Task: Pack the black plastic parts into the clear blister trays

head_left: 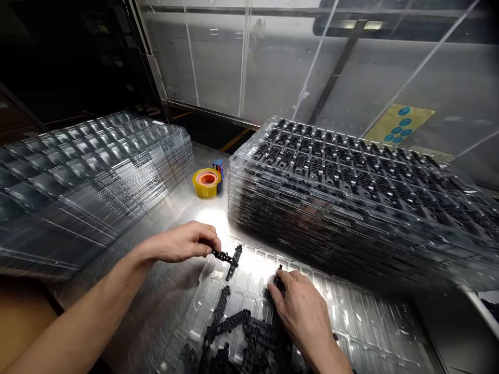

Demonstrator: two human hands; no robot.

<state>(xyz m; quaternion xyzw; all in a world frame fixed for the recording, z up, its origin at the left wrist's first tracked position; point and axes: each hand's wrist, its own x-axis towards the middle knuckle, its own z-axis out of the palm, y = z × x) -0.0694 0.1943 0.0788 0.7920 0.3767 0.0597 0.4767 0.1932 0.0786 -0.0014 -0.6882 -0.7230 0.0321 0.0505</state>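
My left hand [191,243] is closed in a pinch on the end of a small black perforated part [222,256]. That part's other end meets a second black part [235,259], which lies slanted on a clear compartmented plastic tray [200,306]. To the right, my right hand [302,304] has its fingers closed around another black part [279,280], mostly hidden by the thumb and fingers. Below and between the hands, a loose heap of similar black parts [249,337] covers part of the tray.
A tall stack of clear trays [241,192] stands behind on the right, its top tray filled with black parts. More clear trays [128,192] are stacked at left. Between the stacks sits a yellow tape roll [200,188]. A transparent panel [218,62] rises behind.
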